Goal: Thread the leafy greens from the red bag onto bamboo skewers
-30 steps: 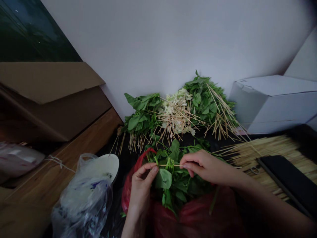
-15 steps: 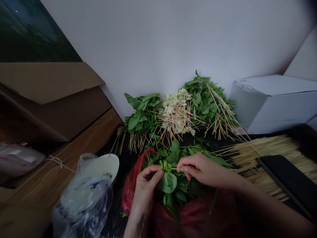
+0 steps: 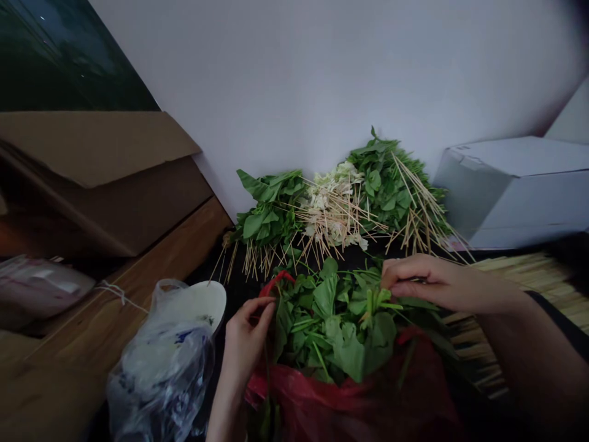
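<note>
My left hand (image 3: pixel 246 334) is pinching, thumb against forefinger, a thin stem at the left edge of the loose greens (image 3: pixel 331 307), which are lying heaped in the open mouth of a red plastic bag (image 3: pixel 331 399) right in front of me. My right hand (image 3: pixel 427 283) is closing its fingertips on a small bunch (image 3: pixel 375 301) of folded leaves and pale stems at the top right of that heap. Whether a stick is running through it, I cannot tell.

These leaves are looking very light, limp and thin. I am judging that they are going to tear or bruise under a hard squeeze, so the firmer stems are the place to grip, and gently. The blades are broad, smooth and matt green, and the bag is crinkling and glossy.

Against the white wall, a pile of skewered greens (image 3: pixel 271 212) is fanning out stiff, straw-coloured sticks beside a paler pile (image 3: pixel 334 205) and another green one (image 3: pixel 391 178). A heap of bare sticks (image 3: pixel 506 270) is lying to my right below a white box (image 3: pixel 515 190). A clear plastic bag (image 3: pixel 161 368) and a cardboard box (image 3: pixel 101 166) are sitting to my left.
</note>
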`<state>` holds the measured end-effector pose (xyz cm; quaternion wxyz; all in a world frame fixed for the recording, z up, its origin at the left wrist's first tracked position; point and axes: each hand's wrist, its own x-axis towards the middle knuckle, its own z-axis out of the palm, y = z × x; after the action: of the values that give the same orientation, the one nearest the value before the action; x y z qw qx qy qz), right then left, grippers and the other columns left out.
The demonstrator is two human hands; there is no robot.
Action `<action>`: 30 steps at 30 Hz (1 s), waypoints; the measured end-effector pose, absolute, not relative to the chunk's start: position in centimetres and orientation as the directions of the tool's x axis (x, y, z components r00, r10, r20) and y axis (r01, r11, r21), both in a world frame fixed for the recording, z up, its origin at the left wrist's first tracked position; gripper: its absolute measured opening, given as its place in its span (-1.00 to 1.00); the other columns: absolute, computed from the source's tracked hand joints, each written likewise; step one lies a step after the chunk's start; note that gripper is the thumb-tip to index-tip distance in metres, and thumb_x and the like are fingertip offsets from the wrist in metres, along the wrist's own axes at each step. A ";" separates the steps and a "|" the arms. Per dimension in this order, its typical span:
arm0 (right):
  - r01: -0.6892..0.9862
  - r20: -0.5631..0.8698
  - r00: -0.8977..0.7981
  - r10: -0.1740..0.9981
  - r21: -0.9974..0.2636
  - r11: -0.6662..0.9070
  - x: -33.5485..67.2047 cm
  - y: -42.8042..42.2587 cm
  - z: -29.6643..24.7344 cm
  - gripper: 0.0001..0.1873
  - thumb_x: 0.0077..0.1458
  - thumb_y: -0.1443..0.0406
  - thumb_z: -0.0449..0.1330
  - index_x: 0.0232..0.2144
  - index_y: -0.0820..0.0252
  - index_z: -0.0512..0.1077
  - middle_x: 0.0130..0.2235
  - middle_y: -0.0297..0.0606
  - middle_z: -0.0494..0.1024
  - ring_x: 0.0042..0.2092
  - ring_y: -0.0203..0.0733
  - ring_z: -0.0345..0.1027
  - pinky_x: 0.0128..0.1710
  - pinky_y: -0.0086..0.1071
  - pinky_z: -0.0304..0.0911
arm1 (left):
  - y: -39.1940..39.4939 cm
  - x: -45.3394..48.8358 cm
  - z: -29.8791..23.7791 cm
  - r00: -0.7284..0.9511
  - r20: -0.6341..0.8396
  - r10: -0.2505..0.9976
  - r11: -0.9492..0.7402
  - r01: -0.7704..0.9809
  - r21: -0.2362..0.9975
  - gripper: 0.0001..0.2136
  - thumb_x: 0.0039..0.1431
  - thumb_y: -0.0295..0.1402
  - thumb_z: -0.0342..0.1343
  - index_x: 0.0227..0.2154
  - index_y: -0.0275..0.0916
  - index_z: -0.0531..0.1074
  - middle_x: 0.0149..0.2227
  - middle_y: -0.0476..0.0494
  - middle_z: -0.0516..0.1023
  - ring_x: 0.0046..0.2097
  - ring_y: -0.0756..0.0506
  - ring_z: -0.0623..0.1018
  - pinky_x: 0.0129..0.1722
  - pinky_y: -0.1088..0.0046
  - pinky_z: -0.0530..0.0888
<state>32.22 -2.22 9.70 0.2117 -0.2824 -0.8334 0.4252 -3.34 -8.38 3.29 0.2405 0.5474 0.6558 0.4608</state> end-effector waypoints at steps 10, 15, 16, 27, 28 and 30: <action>0.279 0.121 -0.753 0.646 -0.831 0.481 30.9 -2.6 9.4 -0.67 0.30 0.14 0.07 -0.30 0.20 0.53 -0.33 -0.24 0.55 -0.28 -0.24 0.40 -0.25 -0.38 0.25 | -7.0 -1.9 1.2 -0.298 0.243 0.923 -0.012 0.609 0.793 -0.58 -0.11 -0.47 0.28 -0.10 -0.06 0.60 -0.28 -0.13 0.65 -0.25 -0.21 0.58 -0.16 0.31 0.42; 0.265 0.118 -0.760 0.639 -0.842 0.470 30.5 -2.5 9.1 -0.66 0.30 0.12 0.07 -0.30 0.21 0.54 -0.33 -0.24 0.56 -0.27 -0.24 0.41 -0.23 -0.37 0.26 | -7.8 -2.0 2.9 -0.339 0.164 0.926 -0.040 0.344 0.938 -0.49 -0.05 -0.42 0.25 0.05 -0.15 0.50 -0.24 -0.10 0.64 -0.24 -0.13 0.58 -0.23 0.41 0.45; 0.269 0.111 -0.759 0.642 -0.844 0.464 30.5 -2.5 9.0 -0.66 0.30 0.12 0.08 -0.30 0.21 0.54 -0.33 -0.24 0.56 -0.27 -0.24 0.41 -0.22 -0.37 0.27 | -8.0 -1.9 3.2 -0.340 0.131 0.931 -0.040 0.260 0.965 -0.49 -0.05 -0.42 0.25 0.06 -0.17 0.49 -0.22 -0.11 0.63 -0.22 -0.13 0.58 -0.20 0.42 0.46; 0.292 0.083 -0.737 0.670 -0.856 0.427 29.8 -2.9 9.0 -0.71 0.29 0.17 0.08 -0.31 0.21 0.52 -0.35 -0.26 0.58 -0.29 -0.25 0.43 -0.26 -0.40 0.27 | -8.7 0.2 3.0 -0.096 -0.241 0.966 0.166 -0.488 0.857 -0.71 0.03 -0.27 0.33 -0.17 -0.23 0.61 -0.42 -0.02 0.55 -0.51 0.10 0.43 -0.52 0.64 0.37; 0.290 0.074 -0.734 0.675 -0.865 0.409 29.6 -3.0 9.0 -0.71 0.29 0.17 0.08 -0.30 0.21 0.51 -0.35 -0.26 0.58 -0.31 -0.26 0.43 -0.28 -0.40 0.28 | -8.7 0.4 2.9 -0.093 -0.244 0.965 0.169 -0.493 0.854 -0.72 0.00 -0.29 0.36 -0.19 -0.23 0.61 -0.43 -0.01 0.55 -0.50 0.10 0.45 -0.50 0.66 0.38; 0.283 0.048 -0.731 0.681 -0.887 0.366 29.1 -3.3 8.9 -0.72 0.29 0.17 0.08 -0.29 0.22 0.50 -0.38 -0.28 0.57 -0.37 -0.29 0.40 -0.34 -0.43 0.26 | -8.8 0.6 2.7 -0.075 -0.256 0.964 0.183 -0.510 0.840 -0.71 -0.04 -0.34 0.40 -0.20 -0.23 0.61 -0.43 -0.02 0.57 -0.46 0.09 0.51 -0.42 0.65 0.43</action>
<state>29.10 -3.30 8.92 0.2093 -0.3013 -0.7994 0.4757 0.58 -8.84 2.69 0.6297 0.2567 0.4418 0.5852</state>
